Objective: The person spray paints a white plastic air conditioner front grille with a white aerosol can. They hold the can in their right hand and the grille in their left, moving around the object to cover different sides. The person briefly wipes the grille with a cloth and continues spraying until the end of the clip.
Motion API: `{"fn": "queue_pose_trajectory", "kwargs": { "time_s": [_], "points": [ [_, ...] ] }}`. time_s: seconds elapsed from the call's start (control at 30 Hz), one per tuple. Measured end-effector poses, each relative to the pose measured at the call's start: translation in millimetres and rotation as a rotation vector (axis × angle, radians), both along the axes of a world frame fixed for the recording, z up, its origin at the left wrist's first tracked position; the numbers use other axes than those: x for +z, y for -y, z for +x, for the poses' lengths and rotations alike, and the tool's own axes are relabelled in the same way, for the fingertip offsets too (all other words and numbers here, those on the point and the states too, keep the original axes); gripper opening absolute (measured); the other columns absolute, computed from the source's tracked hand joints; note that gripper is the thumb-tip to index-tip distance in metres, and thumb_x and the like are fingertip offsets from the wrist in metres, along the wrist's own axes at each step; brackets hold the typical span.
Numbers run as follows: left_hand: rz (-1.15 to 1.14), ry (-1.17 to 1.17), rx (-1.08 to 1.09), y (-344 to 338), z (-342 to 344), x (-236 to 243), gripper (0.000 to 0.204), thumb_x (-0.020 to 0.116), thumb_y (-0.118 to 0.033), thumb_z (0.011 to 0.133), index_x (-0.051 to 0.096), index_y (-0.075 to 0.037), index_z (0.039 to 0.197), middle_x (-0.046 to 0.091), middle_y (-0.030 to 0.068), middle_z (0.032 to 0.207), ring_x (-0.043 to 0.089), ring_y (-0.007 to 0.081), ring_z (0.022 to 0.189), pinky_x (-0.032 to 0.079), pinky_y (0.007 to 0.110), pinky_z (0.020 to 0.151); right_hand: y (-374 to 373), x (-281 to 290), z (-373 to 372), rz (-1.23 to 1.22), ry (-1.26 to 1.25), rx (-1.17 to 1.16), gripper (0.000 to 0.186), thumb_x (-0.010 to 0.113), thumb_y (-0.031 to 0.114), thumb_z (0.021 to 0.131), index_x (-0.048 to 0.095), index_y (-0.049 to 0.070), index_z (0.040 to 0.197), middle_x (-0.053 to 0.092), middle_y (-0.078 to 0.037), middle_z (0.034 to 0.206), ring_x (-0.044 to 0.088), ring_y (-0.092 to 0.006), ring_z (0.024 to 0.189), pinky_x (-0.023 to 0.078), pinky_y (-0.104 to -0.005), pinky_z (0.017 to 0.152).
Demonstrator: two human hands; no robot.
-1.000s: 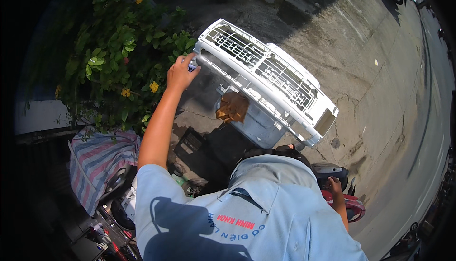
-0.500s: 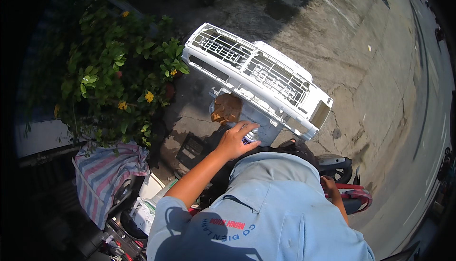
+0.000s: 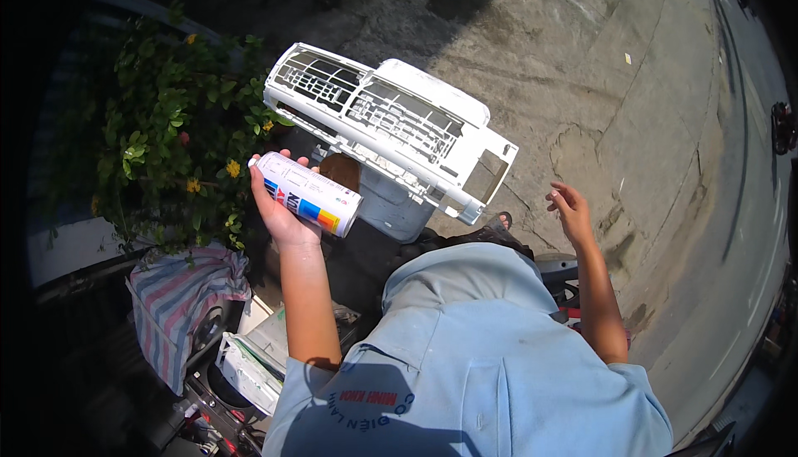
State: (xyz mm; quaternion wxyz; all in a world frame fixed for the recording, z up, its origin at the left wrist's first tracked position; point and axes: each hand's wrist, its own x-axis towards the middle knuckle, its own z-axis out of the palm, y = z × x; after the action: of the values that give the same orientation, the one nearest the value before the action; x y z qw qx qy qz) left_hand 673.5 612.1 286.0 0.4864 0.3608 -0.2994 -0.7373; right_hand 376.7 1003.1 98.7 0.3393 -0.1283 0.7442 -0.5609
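The left hand grips a white spray can lying sideways; the right hand hangs open, holding nothing. I'd turn it upright, nozzle toward the white air-conditioner casing just beyond.

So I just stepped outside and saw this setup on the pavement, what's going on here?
A person in a light blue shirt stands over a white air-conditioner casing propped on a grey bucket on the concrete. The left hand holds a white spray can with coloured bands, lying sideways in the palm beside the casing. The right hand is open and empty, held out over the ground. A flowering bush and a striped cloth sit to the left.
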Motion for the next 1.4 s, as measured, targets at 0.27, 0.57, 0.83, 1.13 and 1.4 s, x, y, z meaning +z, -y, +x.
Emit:
{"fn": "queue_pose_trajectory", "kwargs": {
  "time_s": [0.27, 0.57, 0.83, 1.13, 1.4],
  "points": [
    [-0.203, 0.173, -0.620, -192, -96, -20, 0.073, 0.060, -0.039, 0.101, 0.023, -0.005, 0.155, 0.055, 0.0207, 0.132, 0.052, 0.0298, 0.131, 0.044, 0.043, 0.104, 102, 130, 62, -0.540, 0.869, 0.429, 0.067, 0.045, 0.062, 0.101, 0.038, 0.018, 0.151, 0.056, -0.009, 0.134, 0.058, -0.0196, 0.119, 0.048, -0.0402, 0.102],
    [-0.474, 0.581, -0.615, -210, -82, -53, 0.073, 0.057, -0.040, 0.103, 0.022, -0.005, 0.158, 0.044, 0.0240, 0.149, 0.050, 0.0288, 0.131, 0.042, 0.041, 0.107, 85, 159, 21, -0.416, 0.947, 0.495, 0.072, 0.060, 0.034, 0.093, 0.030, 0.017, 0.157, 0.052, -0.016, 0.141, 0.052, -0.0284, 0.131, 0.044, -0.0463, 0.108],
    [-0.048, 0.175, -1.232, -214, -81, -27, 0.084, 0.064, -0.031, 0.101, 0.010, -0.003, 0.159, 0.055, 0.0173, 0.132, 0.054, 0.0250, 0.126, 0.046, 0.040, 0.105, 96, 144, 26, -0.452, 0.491, 0.190, 0.074, 0.068, 0.039, 0.087, 0.039, 0.012, 0.150, 0.062, -0.016, 0.119, 0.068, -0.0229, 0.094, 0.060, -0.0356, 0.076],
    [0.023, -0.052, -1.408, -136, -47, -56, 0.090, 0.073, -0.032, 0.095, 0.016, 0.003, 0.156, 0.046, 0.0194, 0.145, 0.048, 0.0262, 0.134, 0.039, 0.040, 0.113, 151, 142, 93, -0.630, 0.693, -0.085, 0.076, 0.059, 0.044, 0.096, 0.021, 0.021, 0.157, 0.056, -0.021, 0.123, 0.065, -0.0316, 0.105, 0.058, -0.0447, 0.090],
    [0.154, -0.074, -1.897, -5, 33, -79, 0.063, 0.067, -0.032, 0.099, 0.039, 0.003, 0.144, 0.055, 0.0136, 0.137, 0.049, 0.0193, 0.131, 0.041, 0.037, 0.110, 231, 115, 215, -0.697, 0.663, -0.381, 0.070, 0.060, 0.046, 0.095, 0.028, 0.023, 0.153, 0.059, -0.021, 0.115, 0.068, -0.0322, 0.088, 0.062, -0.0472, 0.076]
  ]
}}
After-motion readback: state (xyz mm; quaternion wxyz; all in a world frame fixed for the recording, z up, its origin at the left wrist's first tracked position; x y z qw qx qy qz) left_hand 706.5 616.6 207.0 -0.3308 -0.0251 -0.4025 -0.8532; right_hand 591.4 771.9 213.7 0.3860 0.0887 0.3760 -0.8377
